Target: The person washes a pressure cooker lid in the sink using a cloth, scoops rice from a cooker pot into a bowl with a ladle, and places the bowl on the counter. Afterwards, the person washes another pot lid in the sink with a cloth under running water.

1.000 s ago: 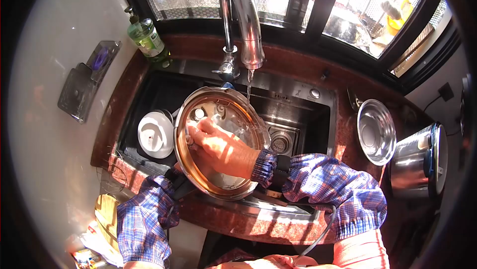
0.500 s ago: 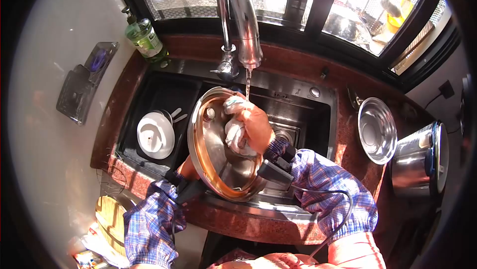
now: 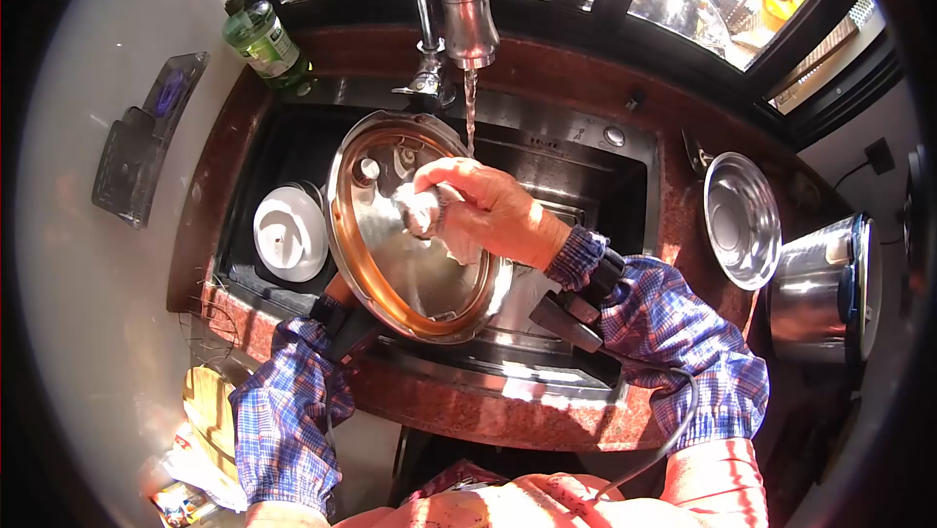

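Observation:
A round pressure cooker lid with an orange-brown sealing ring is tilted over the sink, its inner side facing me. My left hand grips it from behind at the lower left; its fingers are hidden by the lid. My right hand is closed around a crumpled whitish cloth pressed against the lid's inner face. Water runs from the faucet just behind the lid's upper right edge.
White bowls sit in the left basin. A green soap bottle stands at the back left corner. On the right counter are a steel bowl and a steel pot. A wooden board is at lower left.
My right hand has turned and now shows its back and thumb, with the cloth near the lid's middle. The lid shows its inner face more fully. The whole view has shifted slightly.

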Available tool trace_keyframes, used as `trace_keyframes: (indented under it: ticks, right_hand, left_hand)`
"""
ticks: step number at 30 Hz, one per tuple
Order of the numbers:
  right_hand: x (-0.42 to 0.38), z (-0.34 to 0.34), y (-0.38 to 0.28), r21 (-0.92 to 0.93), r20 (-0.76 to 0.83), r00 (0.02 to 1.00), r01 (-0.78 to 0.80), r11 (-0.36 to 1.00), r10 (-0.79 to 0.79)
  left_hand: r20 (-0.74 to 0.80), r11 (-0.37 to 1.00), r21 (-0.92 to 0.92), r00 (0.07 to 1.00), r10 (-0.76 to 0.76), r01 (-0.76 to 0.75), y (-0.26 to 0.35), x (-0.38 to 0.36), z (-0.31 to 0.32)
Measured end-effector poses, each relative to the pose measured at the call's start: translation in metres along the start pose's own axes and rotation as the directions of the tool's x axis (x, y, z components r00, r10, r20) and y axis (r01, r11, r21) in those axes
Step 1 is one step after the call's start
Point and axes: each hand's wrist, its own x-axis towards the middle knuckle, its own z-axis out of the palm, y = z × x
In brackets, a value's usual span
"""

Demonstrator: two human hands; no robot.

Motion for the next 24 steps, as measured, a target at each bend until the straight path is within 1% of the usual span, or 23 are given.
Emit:
trace_keyframes:
  ticks: [1, 3, 4, 5, 7, 8, 9, 10, 11, 12, 13, 14, 15, 17, 19, 20, 21, 22, 23, 24]
  right_hand:
    - [0.003, 0.006, -0.023, 0.027, 0.085, 0.996, -0.032, 0.999, 0.029]
    - [-0.007, 0.036, -0.033, -0.062, 0.165, 0.979, 0.127, 0.99, -0.115]
    - [-0.017, 0.043, -0.026, -0.018, 0.275, 0.954, 0.126, 0.992, -0.117]
    - [-0.035, 0.045, -0.015, -0.11, 0.312, 0.935, 0.214, 0.971, -0.171]
    - [-0.05, 0.037, -0.008, -0.32, 0.436, 0.896, 0.248, 0.915, -0.09]
    - [-0.052, 0.033, -0.006, -0.499, 0.434, 0.896, 0.323, 0.804, -0.091]
    - [-0.049, 0.023, -0.004, -0.593, 0.435, 0.887, 0.413, 0.692, -0.156]
    - [-0.051, 0.019, 0.012, -0.739, 0.434, 0.9, 0.388, 0.552, -0.052]
    - [-0.051, 0.009, 0.032, -0.789, 0.36, 0.93, 0.343, 0.509, -0.07]
    - [-0.051, -0.002, 0.051, -0.811, 0.204, 0.965, 0.262, 0.523, -0.167]
    - [-0.048, -0.015, 0.054, -0.834, 0.096, 0.986, 0.154, 0.53, -0.135]
    - [-0.051, -0.026, 0.056, -0.903, -0.007, 0.987, 0.062, 0.424, -0.158]
    - [-0.053, -0.034, 0.056, -0.874, -0.166, 0.986, -0.144, 0.464, -0.007]
    - [-0.067, -0.044, 0.079, -0.766, -0.311, 0.935, -0.353, 0.537, 0.171]
    - [-0.089, -0.038, 0.111, -0.701, -0.263, 0.933, -0.359, 0.616, 0.246]
    - [-0.096, -0.026, 0.109, -0.601, -0.233, 0.944, -0.329, 0.728, 0.234]
    - [-0.1, -0.016, 0.126, -0.379, -0.212, 0.928, -0.368, 0.849, 0.308]
    - [-0.096, -0.002, 0.097, 0.357, -0.083, 0.732, -0.612, 0.706, 0.676]
    - [-0.097, 0.011, 0.087, 0.722, 0.052, 0.643, -0.553, 0.416, 0.764]
    - [-0.1, 0.022, 0.086, 0.887, 0.174, 0.742, -0.404, 0.225, 0.647]
  left_hand:
    - [-0.003, 1.0, 0.002, 1.0, 0.002, -0.001, 0.0, 0.0, -0.001]
    - [-0.007, 1.0, 0.009, 1.0, -0.004, 0.005, 0.001, 0.0, -0.001]
    - [-0.007, 1.0, 0.009, 1.0, -0.003, 0.003, 0.002, 0.001, -0.002]
    - [-0.008, 1.0, 0.018, 1.0, 0.0, 0.0, 0.002, 0.001, -0.002]
    - [0.0, 1.0, 0.028, 1.0, 0.011, -0.01, 0.004, 0.002, -0.003]
    - [-0.001, 0.999, 0.037, 1.0, 0.019, -0.019, 0.006, 0.003, -0.005]
    - [0.001, 0.999, 0.047, 1.0, 0.023, -0.023, 0.007, 0.004, -0.007]
    - [0.006, 0.998, 0.051, 1.0, 0.029, -0.029, 0.009, 0.005, -0.007]
    - [0.008, 0.997, 0.064, 0.999, 0.041, -0.041, 0.011, 0.008, -0.008]
    - [0.012, 0.996, 0.072, 0.999, 0.052, -0.052, 0.013, 0.01, -0.009]
    - [0.012, 0.995, 0.08, 0.998, 0.057, -0.058, 0.015, 0.01, -0.01]
    - [0.015, 0.994, 0.084, 0.998, 0.064, -0.065, 0.016, 0.009, -0.012]
    - [0.016, 0.994, 0.087, 0.998, 0.065, -0.066, 0.018, 0.009, -0.013]
    - [0.017, 0.995, 0.09, 0.999, 0.05, -0.052, 0.016, 0.005, -0.014]
    - [0.027, 0.994, 0.098, 0.999, 0.043, -0.046, 0.016, 0.005, -0.013]
    - [0.034, 0.994, 0.102, 0.999, 0.034, -0.037, 0.015, 0.004, -0.012]
    - [0.041, 0.994, 0.107, 0.999, 0.022, -0.027, 0.013, 0.003, -0.011]
    - [0.05, 0.994, 0.112, 0.999, 0.011, -0.016, 0.011, 0.003, -0.011]
    - [0.06, 0.993, 0.115, 0.998, 0.004, -0.011, 0.009, 0.004, -0.009]
    - [0.07, 0.993, 0.122, 0.998, 0.001, -0.009, 0.007, 0.004, -0.009]
